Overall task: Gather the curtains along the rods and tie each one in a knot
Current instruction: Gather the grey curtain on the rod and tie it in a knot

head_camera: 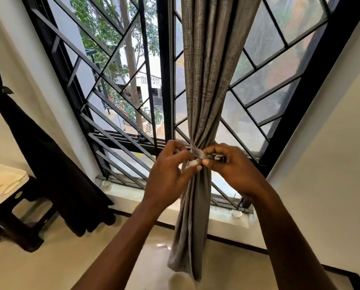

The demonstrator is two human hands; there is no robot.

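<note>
Straight ahead, the big window [120, 65] fills the view, black frame and slanted black bars, with trees and a pale building outside. Cream wall [331, 143] either side, glossy cream floor [49, 268] below.

Two curtains, I count. At the left the dark curtain [49, 164] hangs against the wall, cinched high up, its hem reaching down beside the stool. In the middle the grey curtain [208, 70] drops in front of the window's centre post, bunched into one narrow column, pinched tight at my hands and flaring loose again toward the floor.

One dark stool [18, 222] at the left, with one white plastic thing [3, 183] on top; what it is, I can't tell.

Two hands up at the waist of the grey curtain. My left hand [168, 174] pinches one end of the grey tie strip [196, 152], thumb and fingertips closed on it. My right hand [235, 170] grips the other end, fingers curled round it. That strip wraps the gathered cloth right between them.

Down on the sill [133, 197], two small dishes: one [106, 183] at the left end, one [236, 213] toward the right.
</note>
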